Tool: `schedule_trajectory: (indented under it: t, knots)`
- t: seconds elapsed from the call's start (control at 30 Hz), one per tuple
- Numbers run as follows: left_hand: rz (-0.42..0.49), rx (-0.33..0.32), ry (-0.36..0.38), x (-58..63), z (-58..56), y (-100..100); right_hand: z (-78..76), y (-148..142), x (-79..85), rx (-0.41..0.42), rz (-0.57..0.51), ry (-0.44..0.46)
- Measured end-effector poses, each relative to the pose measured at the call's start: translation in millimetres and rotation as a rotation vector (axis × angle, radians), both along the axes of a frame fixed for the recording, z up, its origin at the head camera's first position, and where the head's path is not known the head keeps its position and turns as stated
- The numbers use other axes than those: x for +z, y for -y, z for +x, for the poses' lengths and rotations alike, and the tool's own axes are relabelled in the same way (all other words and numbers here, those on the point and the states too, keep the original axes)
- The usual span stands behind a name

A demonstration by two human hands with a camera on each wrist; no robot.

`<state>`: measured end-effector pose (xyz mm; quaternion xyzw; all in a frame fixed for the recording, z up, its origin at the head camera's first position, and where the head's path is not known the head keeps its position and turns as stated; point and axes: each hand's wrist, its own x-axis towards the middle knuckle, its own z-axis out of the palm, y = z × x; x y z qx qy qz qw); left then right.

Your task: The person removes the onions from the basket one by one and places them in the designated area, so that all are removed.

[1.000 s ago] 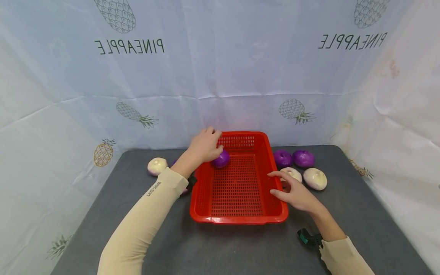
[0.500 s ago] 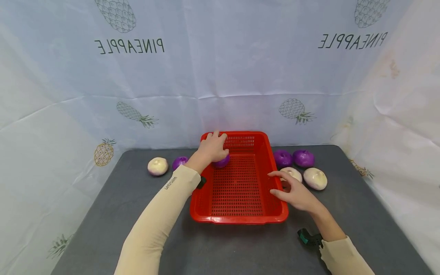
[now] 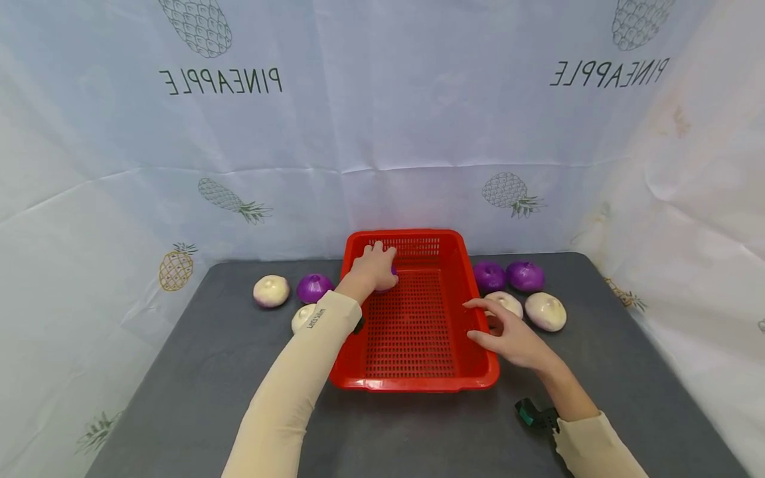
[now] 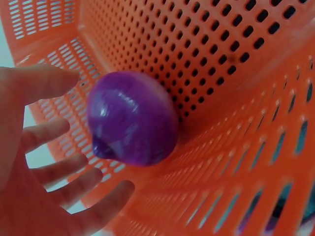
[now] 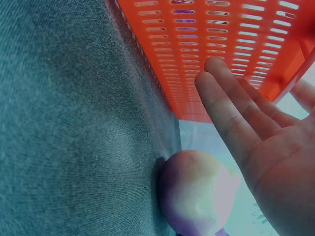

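Note:
A glossy purple onion (image 4: 133, 118) with a pointed tip lies inside the red perforated basket (image 3: 412, 384), near its far left corner. Over it my left hand (image 3: 375, 269) reaches down, mostly hiding it in the head view. The left wrist view shows that hand's fingers spread beside the onion, with a gap between. At the basket's right side is my right hand (image 3: 512, 337), thumb and forefinger apart at the rim. Its fingers (image 5: 231, 113) extend along the outer wall in the right wrist view, holding nothing. Below them sits a cream-and-purple turnip (image 5: 197, 191).
Right of the basket lie two purple onions (image 3: 526, 276) and two cream turnips (image 3: 546, 312). To its left are a purple onion (image 3: 314, 288), a cream turnip (image 3: 271, 291) and another turnip (image 3: 301, 318) partly behind the sleeve. A white pineapple-print cloth (image 3: 412, 133) hangs behind the dark table (image 3: 406, 438).
My left hand has moved right and down over the onion in the basket, uncovering the vegetables on the left. My right hand stays at the basket's side.

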<state>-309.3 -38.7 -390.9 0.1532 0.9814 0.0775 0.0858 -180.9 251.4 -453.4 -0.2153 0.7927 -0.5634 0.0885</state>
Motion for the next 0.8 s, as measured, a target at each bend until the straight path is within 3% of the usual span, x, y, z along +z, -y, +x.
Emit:
schedule_trajectory:
  t: [0.23, 0.43, 0.8]
  knots:
    - [-0.041, 0.012, 0.025, -12.3, 0.6, -4, 1.1, 0, -0.1, -0.003, -0.002, 0.005]
    - [-0.067, 0.0, -0.005, -19.8, -1.3, -4, 1.7, 1, 0.1, 0.001, 0.001, 0.002]
    - [-0.05, -0.07, 0.001, -11.7, -4.8, -4, 0.9, 1, 0.0, -0.004, -0.002, -0.006]
